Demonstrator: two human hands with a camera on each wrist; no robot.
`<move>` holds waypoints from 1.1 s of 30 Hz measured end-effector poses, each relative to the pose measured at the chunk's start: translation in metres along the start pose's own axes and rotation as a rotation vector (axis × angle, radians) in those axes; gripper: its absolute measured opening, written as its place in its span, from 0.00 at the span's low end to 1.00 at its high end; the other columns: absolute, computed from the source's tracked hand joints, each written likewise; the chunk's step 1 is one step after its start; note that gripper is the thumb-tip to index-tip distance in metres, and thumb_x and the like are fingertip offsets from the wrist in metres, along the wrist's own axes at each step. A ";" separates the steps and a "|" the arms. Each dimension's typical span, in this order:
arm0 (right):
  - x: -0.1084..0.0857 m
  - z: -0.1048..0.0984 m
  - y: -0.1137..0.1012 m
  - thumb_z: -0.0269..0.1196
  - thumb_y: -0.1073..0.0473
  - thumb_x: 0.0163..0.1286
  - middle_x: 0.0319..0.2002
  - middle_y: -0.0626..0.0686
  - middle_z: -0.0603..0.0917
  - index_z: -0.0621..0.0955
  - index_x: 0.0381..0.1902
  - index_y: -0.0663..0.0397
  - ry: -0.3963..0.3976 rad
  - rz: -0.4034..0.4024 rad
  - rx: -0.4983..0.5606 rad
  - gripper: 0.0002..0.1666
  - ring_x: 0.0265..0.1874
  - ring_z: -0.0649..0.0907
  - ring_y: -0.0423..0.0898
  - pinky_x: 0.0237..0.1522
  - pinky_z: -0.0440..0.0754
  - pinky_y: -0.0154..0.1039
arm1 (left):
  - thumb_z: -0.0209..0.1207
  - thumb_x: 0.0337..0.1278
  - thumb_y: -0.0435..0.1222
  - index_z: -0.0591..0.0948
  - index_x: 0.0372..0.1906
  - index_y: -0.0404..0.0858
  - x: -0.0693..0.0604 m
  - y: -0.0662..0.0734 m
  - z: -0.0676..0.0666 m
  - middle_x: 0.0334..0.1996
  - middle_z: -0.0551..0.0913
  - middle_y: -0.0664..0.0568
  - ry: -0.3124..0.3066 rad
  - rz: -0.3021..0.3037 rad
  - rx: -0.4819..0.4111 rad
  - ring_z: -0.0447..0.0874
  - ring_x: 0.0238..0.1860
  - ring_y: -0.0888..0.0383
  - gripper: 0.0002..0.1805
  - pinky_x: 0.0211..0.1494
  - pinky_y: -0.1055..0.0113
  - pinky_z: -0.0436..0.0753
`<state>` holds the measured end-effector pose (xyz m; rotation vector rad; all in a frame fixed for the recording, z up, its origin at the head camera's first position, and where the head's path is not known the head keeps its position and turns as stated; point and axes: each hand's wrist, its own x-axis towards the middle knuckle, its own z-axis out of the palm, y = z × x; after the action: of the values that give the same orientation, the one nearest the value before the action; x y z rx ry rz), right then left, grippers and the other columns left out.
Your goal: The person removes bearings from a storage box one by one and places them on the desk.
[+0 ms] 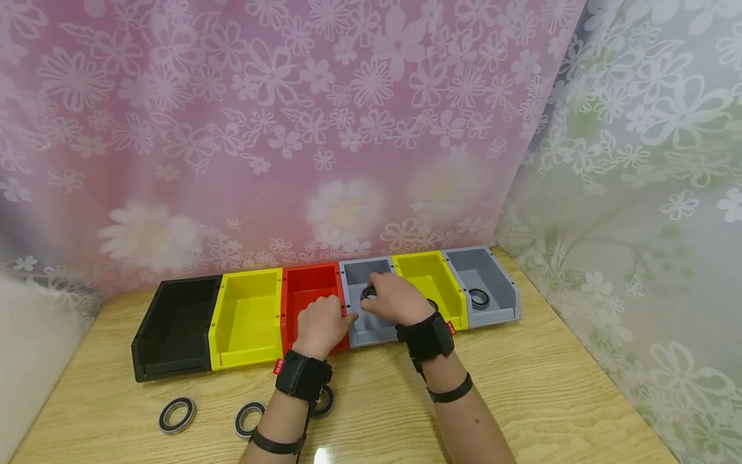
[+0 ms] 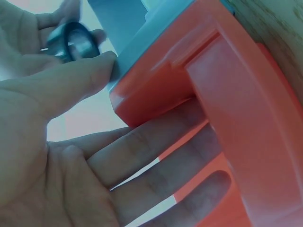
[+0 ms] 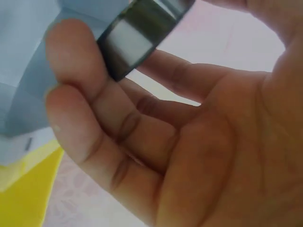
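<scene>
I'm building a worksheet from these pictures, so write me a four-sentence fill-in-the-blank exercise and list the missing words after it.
1. The right hand holds a ring over a ____ bin.
2. Outside the bins, ____ loose rings are visible on the wooden table.
3. The row's leftmost bin is ____.
4. The yellow bin next to it has a ____ one on its other side.

Missing words: grey; three; black; red.

1 black-faced, metal-rimmed bearing (image 3: 137, 40) is gripped, tilted, by the right hand (image 1: 399, 298) over the left grey bin (image 1: 373, 337); 3 similar bearings (image 1: 165, 417) lie flat on the worktop (image 1: 522, 399).
</scene>
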<state>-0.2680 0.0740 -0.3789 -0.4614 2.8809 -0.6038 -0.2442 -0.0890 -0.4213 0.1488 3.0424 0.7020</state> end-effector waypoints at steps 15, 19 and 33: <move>-0.027 -0.020 -0.022 0.60 0.47 0.69 0.25 0.49 0.81 0.82 0.48 0.56 0.053 -0.011 0.022 0.20 0.23 0.78 0.48 0.27 0.76 0.40 | 0.75 0.55 0.47 0.75 0.17 0.39 0.000 0.000 -0.001 0.12 0.66 0.50 0.016 0.016 -0.002 0.71 0.16 0.52 0.25 0.20 0.64 0.69; -0.031 -0.022 -0.025 0.60 0.47 0.68 0.21 0.50 0.78 0.81 0.45 0.55 0.058 -0.018 0.025 0.18 0.21 0.77 0.49 0.26 0.74 0.40 | 0.75 0.55 0.47 0.75 0.17 0.39 -0.001 -0.001 -0.001 0.12 0.67 0.50 0.017 0.022 -0.004 0.71 0.16 0.52 0.25 0.20 0.64 0.70; -0.063 -0.036 -0.043 0.63 0.44 0.69 0.23 0.45 0.79 0.80 0.39 0.50 0.155 -0.065 -0.023 0.16 0.20 0.76 0.45 0.24 0.75 0.40 | 0.72 0.59 0.49 0.73 0.15 0.39 -0.002 -0.002 0.000 0.11 0.62 0.52 0.043 0.048 -0.003 0.68 0.14 0.53 0.27 0.18 0.65 0.66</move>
<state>-0.2052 0.0699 -0.3227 -0.5366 3.0325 -0.6438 -0.2427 -0.0911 -0.4226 0.2107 3.0879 0.7215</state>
